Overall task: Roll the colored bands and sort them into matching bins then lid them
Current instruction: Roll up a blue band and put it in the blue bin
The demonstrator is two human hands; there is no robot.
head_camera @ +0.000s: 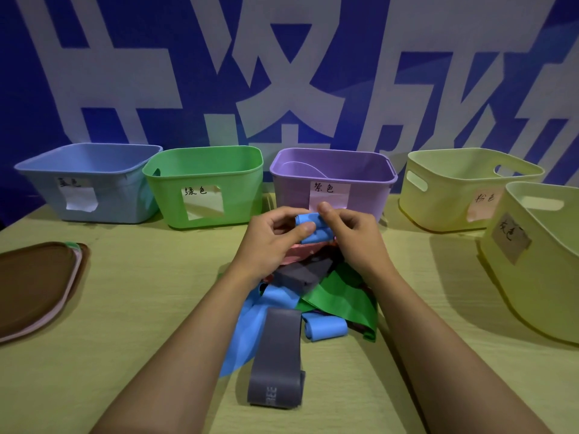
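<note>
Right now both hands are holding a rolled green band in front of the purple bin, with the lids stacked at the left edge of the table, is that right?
Not quite: the rolled band is blue, not green, as the head view shows. Left hand and right hand both hold it in front of the purple bin, and the lids are stacked at the table's left edge.

Backdrop: wall (94,73) directly behind the bench, deep blue, covered with very large pale grey-white characters (282,73) that run past the top and side edges of view. Blue is darker toward the lower left corner. Bench (141,292): light wood-grain top, yellowish tint, back edge meeting the wall. Lighting: from above and behind, soft; shadows fall toward the near edge of the bench.
</note>
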